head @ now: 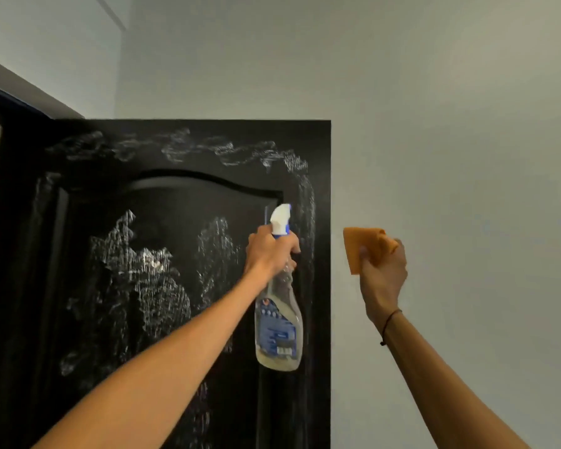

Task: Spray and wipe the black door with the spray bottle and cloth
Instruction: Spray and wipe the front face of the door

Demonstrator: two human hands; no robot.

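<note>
The black door (182, 196) stands open and fills the left and middle of the head view, with an arched raised panel. White foamy smears streak its top rail, right stile and panel. My left hand (268, 252) grips the neck of a clear spray bottle (279, 322) with a white and blue nozzle, held upright in front of the door's right stile. My right hand (382, 270) is raised to the right of the door's edge and pinches a folded orange cloth (361, 247), which is off the door, in front of the wall.
A plain pale wall (450, 140) lies behind and to the right of the door. The dark door frame (0, 102) runs along the upper left. A thin dark cord circles my right wrist (390, 322).
</note>
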